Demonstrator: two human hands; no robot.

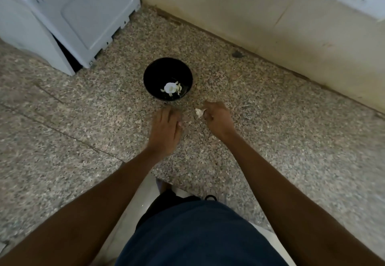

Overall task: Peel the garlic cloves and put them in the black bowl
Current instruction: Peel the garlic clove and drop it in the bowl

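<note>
Garlic in hand, just short of the black bowl (pixel 168 72).
Right hand (pixel 216 117) pinches a garlic clove (pixel 199 112); left hand (pixel 165 127) lies flat, fingers relaxed, on the desk (pixel 260 107). Bowl holds pale garlic pieces (pixel 171 88).

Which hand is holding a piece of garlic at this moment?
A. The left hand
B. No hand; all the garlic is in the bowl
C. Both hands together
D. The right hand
D: the right hand has its fingers curled round a pale garlic piece, while the left hand lies with straight fingers on the speckled counter in front of the black bowl and holds nothing.
</note>
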